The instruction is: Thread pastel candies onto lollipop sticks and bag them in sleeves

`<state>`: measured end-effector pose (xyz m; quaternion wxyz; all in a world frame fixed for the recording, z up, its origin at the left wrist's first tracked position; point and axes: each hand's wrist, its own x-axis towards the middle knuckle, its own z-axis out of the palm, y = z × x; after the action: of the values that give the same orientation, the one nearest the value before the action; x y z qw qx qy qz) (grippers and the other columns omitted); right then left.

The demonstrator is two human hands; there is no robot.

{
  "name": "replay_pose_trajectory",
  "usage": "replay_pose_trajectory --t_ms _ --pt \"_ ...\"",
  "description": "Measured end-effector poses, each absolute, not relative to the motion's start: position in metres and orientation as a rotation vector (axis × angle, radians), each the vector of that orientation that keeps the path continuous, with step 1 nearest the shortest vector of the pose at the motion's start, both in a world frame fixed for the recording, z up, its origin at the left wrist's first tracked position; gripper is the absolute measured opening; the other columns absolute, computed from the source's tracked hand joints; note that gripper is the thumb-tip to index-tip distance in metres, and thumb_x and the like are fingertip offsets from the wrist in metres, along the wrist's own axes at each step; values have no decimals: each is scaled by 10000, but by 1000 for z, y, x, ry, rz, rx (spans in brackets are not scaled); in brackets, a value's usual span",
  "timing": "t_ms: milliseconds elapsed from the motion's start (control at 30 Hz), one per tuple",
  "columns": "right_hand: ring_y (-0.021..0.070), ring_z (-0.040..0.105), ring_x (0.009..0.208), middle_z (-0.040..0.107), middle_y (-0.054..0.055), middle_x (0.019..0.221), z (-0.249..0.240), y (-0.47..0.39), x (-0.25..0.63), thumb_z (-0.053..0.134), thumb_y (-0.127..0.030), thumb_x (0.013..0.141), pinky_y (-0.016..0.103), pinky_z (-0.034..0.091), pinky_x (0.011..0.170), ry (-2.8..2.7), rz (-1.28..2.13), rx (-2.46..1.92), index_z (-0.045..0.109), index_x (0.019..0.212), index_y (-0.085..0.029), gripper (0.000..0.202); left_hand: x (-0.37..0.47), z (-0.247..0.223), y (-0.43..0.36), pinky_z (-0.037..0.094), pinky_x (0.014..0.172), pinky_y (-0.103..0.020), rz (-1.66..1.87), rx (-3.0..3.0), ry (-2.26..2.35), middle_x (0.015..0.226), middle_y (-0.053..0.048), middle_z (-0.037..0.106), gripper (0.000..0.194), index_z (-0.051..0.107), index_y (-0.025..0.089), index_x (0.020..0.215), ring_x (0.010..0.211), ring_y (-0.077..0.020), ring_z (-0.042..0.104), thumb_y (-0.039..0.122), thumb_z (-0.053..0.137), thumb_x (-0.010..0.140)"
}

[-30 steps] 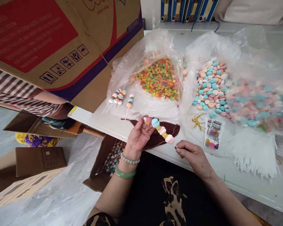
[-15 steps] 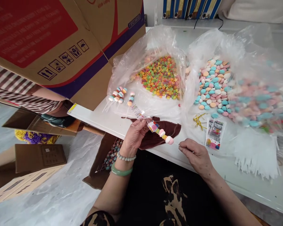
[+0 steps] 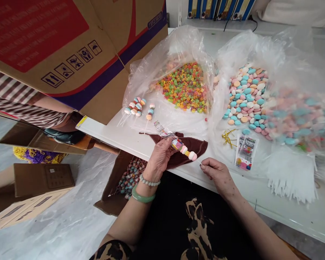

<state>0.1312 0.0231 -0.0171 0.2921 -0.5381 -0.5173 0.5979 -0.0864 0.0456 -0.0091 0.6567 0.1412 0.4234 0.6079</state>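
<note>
My left hand (image 3: 163,153) pinches a small printed clear wrapper (image 3: 174,141) above a dark brown cloth (image 3: 197,148). A candy skewer (image 3: 189,153) of pink, white and yellow pieces has its upper end inside the wrapper, while the lower pieces stick out. Between closed fingertips, my right hand (image 3: 215,171) grips the thin white stick of that skewer. Finished-looking candy skewers (image 3: 135,107) lie in a group on the plastic, with a single skewer (image 3: 149,112) beside them.
Clear bags hold gummy rings (image 3: 185,86) and pastel candies (image 3: 246,95). At the right lie gold twist ties (image 3: 228,137), flat wrappers (image 3: 245,153) and white sticks (image 3: 291,177). A large carton (image 3: 103,79) stands left; an open box of wrapped candy (image 3: 130,177) sits below the table.
My right hand has moved slightly left toward my left hand, and the skewer sits further into the wrapper. The view has shifted a little.
</note>
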Motion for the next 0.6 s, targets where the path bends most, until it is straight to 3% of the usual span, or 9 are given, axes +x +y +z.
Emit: replay_pose_trajectory --t_ms 167,333,600 --pt "155 503 666 557 1 702 -14 17 126 561 -279 832 288 392 643 -1679 1179 -1371 588 715 -215 137 -78 -14 45 538 791 -330 1422 306 975 807 -54 710 271 685 129 831 783 -184 677 334 797 692" --pt "163 539 696 574 5 727 -20 15 123 500 -226 881 296 390 682 -1899 813 -1393 578 755 -226 148 -71 -16 45 542 850 -366 1492 198 903 846 -49 713 297 689 130 836 860 -209 683 353 808 681" --pt "168 549 692 580 3 728 -23 25 124 496 -216 885 293 397 672 -1871 722 -1453 542 748 -233 145 -67 -15 43 536 826 -328 1474 335 994 826 -54 710 254 696 125 793 836 -178 666 335 796 691"
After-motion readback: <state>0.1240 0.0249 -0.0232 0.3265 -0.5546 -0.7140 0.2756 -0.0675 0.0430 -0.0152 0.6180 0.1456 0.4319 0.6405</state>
